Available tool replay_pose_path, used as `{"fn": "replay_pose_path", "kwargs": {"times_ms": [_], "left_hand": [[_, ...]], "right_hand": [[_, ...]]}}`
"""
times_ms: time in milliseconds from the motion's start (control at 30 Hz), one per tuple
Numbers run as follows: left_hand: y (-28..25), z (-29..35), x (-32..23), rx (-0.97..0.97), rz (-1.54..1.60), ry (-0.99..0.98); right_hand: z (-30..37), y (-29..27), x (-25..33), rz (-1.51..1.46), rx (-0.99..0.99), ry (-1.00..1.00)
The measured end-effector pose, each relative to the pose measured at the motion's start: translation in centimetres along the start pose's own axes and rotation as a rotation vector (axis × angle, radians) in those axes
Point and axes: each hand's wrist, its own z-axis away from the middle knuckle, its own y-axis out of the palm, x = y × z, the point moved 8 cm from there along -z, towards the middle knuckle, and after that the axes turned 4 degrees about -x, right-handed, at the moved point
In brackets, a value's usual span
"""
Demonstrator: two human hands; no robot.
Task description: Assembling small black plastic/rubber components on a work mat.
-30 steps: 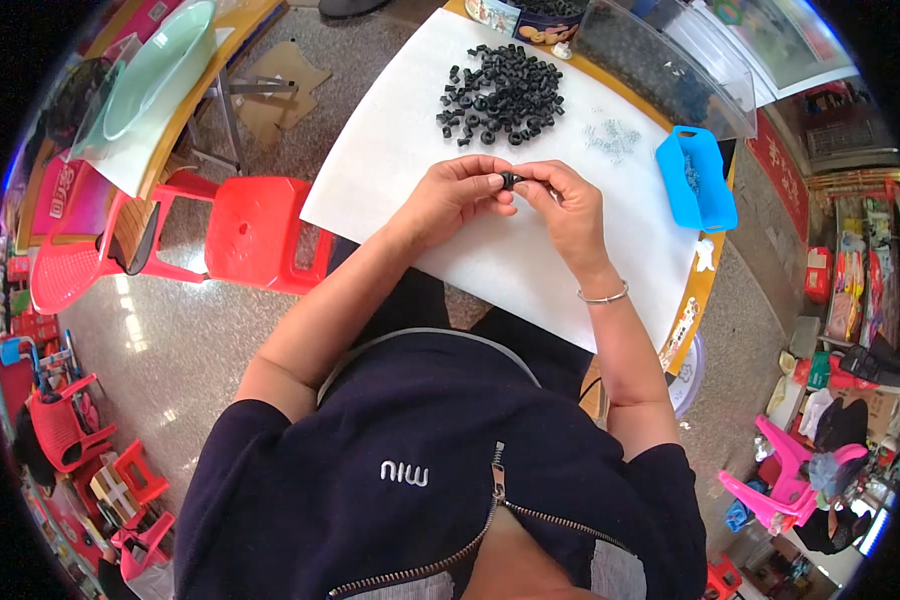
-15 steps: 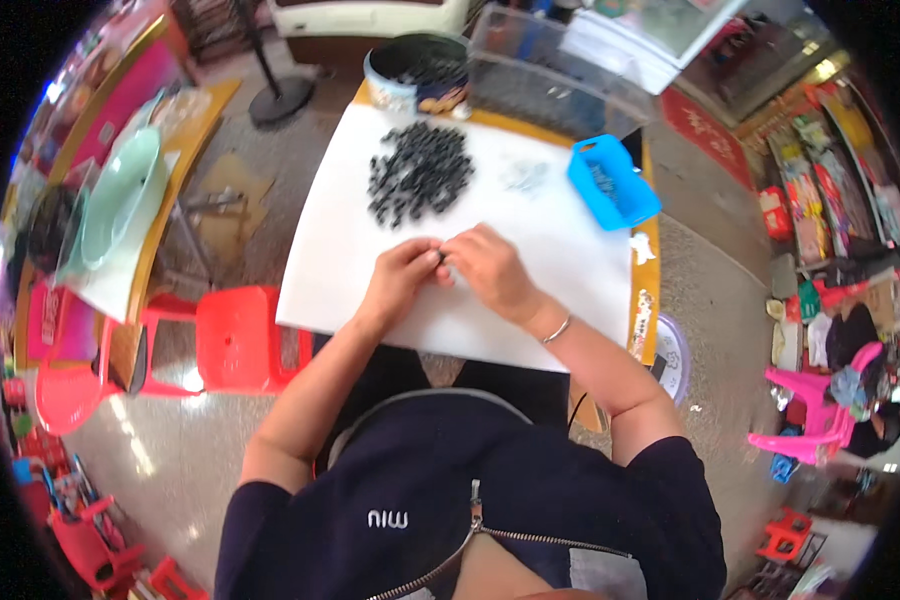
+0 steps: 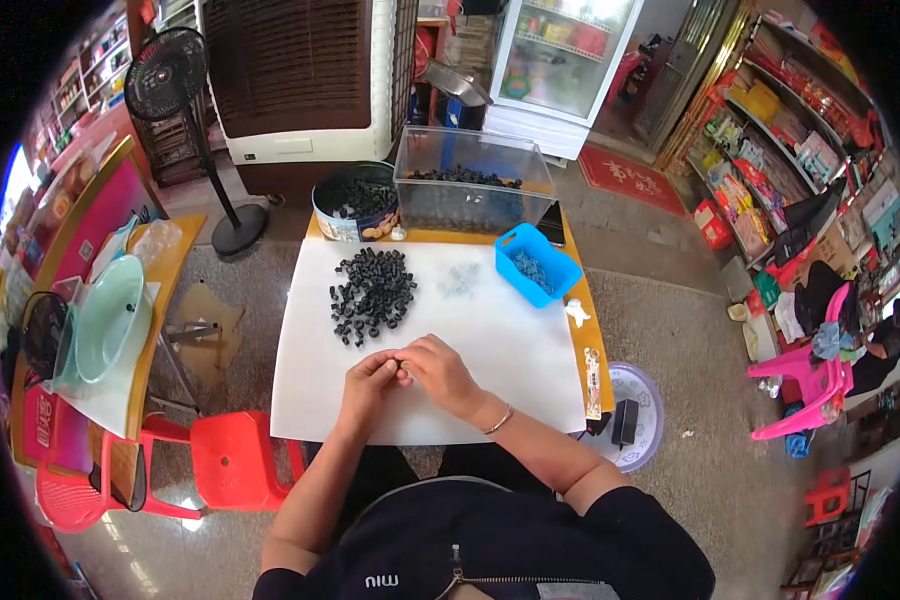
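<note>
My left hand (image 3: 368, 388) and my right hand (image 3: 444, 378) meet over the near part of the white sheet (image 3: 500, 365). Both are closed, fingertips pinched around one small black part (image 3: 400, 364), mostly covered by the fingers. Just beyond them lies a loose pile of small black plastic parts (image 3: 372, 290), each like a short stepped cylinder. Right of the pile is a scatter of tiny clear pieces (image 3: 460, 281). A blue plastic basket (image 3: 560, 285) at the sheet's far right corner holds small bluish pieces.
Behind the pile stand a round tin (image 3: 342, 228) and a clear plastic bin (image 3: 470, 210), both with black parts inside. A phone (image 3: 551, 226) lies beside the bin. A red stool (image 3: 232, 460) is at left; a purple-rimmed round tub (image 3: 653, 420) sits below the table's right edge.
The view has tilted up, so the table sits lower and more of the room's far side shows. Both hands stay together, still pinching the small black part.
</note>
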Motion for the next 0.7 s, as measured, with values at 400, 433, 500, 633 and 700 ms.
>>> {"fn": "replay_pose_path", "kwargs": {"times_ms": [400,433,500,633,700], "left_hand": [[0.6,0.0,0.0,0.086,-0.104,-0.085],[0.5,-0.1,0.1,0.089,-0.109,-0.095],[0.8,-0.1,-0.3,0.095,-0.069,-0.085],[0.9,0.1,-0.5,0.062,-0.015,-0.077],[0.8,0.0,-0.3,0.045,-0.006,-0.050]], "right_hand": [[0.9,0.8,-1.5,-0.054,0.025,0.054],[1.0,1.0,-2.0,-0.088,0.037,0.087],[1.4,1.8,-3.5,-0.320,0.100,0.323],[1.9,2.5,-4.0,-0.526,0.093,0.565],[1.0,1.5,-3.4,-0.361,-0.054,0.406]]}}
